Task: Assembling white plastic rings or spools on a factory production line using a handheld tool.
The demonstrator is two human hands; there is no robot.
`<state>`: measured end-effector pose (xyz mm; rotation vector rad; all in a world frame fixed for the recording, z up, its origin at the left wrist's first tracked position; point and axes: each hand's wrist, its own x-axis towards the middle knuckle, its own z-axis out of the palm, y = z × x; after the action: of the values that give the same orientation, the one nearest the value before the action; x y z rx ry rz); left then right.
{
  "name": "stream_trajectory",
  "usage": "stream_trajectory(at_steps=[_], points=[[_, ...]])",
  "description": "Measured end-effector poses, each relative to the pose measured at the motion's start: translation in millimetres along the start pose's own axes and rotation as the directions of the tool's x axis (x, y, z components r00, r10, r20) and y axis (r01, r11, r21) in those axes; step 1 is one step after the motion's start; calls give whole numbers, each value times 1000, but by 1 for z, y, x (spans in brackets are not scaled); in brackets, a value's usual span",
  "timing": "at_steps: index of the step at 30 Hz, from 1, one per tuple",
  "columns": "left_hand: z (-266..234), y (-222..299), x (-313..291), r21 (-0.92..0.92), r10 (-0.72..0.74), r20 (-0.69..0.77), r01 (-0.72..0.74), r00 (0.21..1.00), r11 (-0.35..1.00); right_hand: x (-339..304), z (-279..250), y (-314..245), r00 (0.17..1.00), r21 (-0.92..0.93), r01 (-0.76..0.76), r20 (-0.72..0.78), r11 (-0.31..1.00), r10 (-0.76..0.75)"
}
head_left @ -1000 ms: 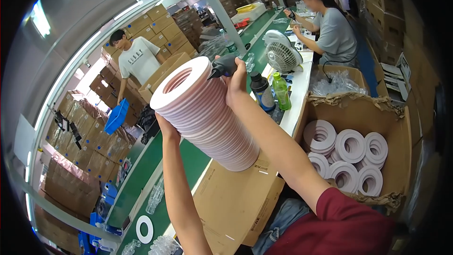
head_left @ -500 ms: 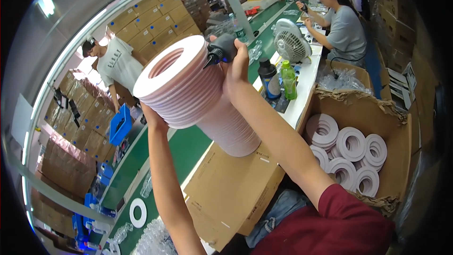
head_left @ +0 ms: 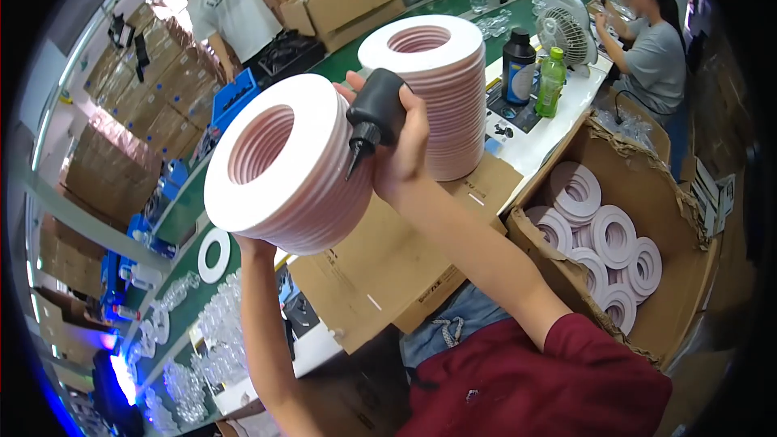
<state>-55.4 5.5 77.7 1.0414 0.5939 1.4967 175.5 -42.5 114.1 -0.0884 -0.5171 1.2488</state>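
Observation:
A thick stack of white-and-pink flat rings point(head_left: 324, 210) is lifted and tilted in front of me. My left hand point(head_left: 256, 246) grips it from below, its fingers mostly hidden under the rings. In my right hand point(head_left: 405, 150) is a black squeeze bottle point(head_left: 380, 103) with a narrow nozzle pointing down; that hand's palm side also lies against the held stack. Just behind and to the right, a second, taller ring stack point(head_left: 450, 113) stands upright at the end of a flat cardboard box point(head_left: 364, 275).
An open carton point(head_left: 680, 259) with several ring bundles is at right. A black bottle point(head_left: 518, 69), a green bottle point(head_left: 551, 82) and a white fan point(head_left: 566, 28) stand farther back. Clear plastic parts point(head_left: 222, 324) and a loose ring point(head_left: 214, 256) lie at left. Two people work farther off.
The held stack has moved left and down, apart from the taller stack, which now shows upright behind it. The bottle stays in my right hand. The view has shifted.

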Motion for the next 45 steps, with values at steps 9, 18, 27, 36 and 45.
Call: stream_trajectory(at_steps=[9,18,27,36,45], points=[[-141,-120,-28,24,-106,-60,108,992,994,-40,-89,54,998,-37,-59,-26,998,58],[-176,-161,-27,918,-96,210,-162,973,362,-65,-161,83,977,-29,-17,-211,999,11],[-127,-152,-36,462,-125,-3,112,992,880,-69,-181,81,919,-19,-31,-393,999,21],[-26,-23,-7,671,144,59,-146,988,727,-103,-129,7,946,-312,-10,-310,950,-92],[50,8,-62,588,396,623,-738,675,331,-76,-90,5,559,-535,790,829,-300,-7]])
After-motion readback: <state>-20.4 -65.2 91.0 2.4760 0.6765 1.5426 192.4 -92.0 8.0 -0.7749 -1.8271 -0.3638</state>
